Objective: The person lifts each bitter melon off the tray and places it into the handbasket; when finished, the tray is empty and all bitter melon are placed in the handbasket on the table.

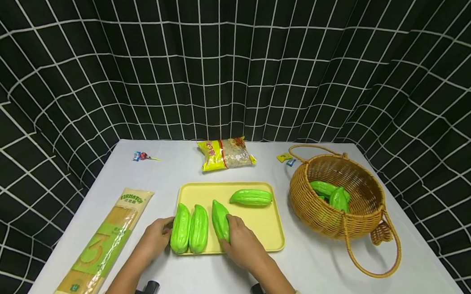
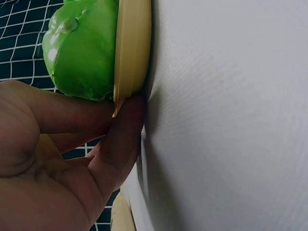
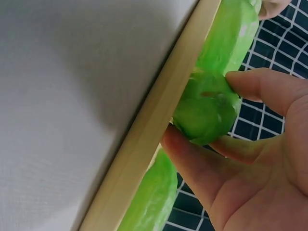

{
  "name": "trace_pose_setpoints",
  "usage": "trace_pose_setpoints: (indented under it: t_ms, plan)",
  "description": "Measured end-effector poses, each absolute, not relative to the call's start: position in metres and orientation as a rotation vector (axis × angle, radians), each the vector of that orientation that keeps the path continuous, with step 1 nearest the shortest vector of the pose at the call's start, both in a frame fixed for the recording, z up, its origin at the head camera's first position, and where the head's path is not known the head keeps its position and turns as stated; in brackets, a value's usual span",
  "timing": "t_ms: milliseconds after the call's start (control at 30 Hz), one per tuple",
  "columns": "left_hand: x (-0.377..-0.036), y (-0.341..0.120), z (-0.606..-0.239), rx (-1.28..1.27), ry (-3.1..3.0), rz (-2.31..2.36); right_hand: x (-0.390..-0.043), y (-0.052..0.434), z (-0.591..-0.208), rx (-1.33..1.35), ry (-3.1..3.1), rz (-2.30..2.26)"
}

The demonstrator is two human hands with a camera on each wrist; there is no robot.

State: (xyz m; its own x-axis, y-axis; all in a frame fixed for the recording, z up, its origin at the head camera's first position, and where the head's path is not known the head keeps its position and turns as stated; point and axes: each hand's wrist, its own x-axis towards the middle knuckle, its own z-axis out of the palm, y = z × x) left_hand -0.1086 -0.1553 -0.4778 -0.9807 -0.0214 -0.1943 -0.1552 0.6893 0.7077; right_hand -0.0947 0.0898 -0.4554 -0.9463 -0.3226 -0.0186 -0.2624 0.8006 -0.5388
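A yellow tray lies mid-table with three green gourds side by side at its left and one gourd at the back. My right hand grips the near end of the rightmost gourd of the row; in the right wrist view the thumb and fingers of that hand curl round this gourd just above the tray rim. My left hand rests at the tray's left front corner, fingers fairly straight. There the hand touches the tray rim and the leftmost gourd.
At the right, a wicker basket holds more green gourds, its handle lying toward the front. A yellow snack bag sits behind the tray, a long pasta packet at the left. Small candies lie at the back.
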Motion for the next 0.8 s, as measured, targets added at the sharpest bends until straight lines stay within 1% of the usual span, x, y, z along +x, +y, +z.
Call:
trace_pose_setpoints:
  t_ms: [200, 433, 633, 800]
  plan:
    - [-0.105, -0.155, -0.482, -0.133, 2.731, 1.165, -0.091, 0.102, -0.443, -0.466, 2.908, -0.868]
    - [-0.108, -0.153, -0.481, -0.122, 2.733, 1.167, -0.093, 0.145, -0.403, -0.41, 3.203, -1.004]
    - [-0.109, -0.153, -0.479, -0.12, 2.734, 1.166, -0.095, 0.198, -0.376, -0.233, 3.462, -1.064]
    - [-0.107, -0.154, -0.477, -0.095, 2.748, 1.157, -0.097, 0.234, -0.373, -0.006, 3.546, -1.039]
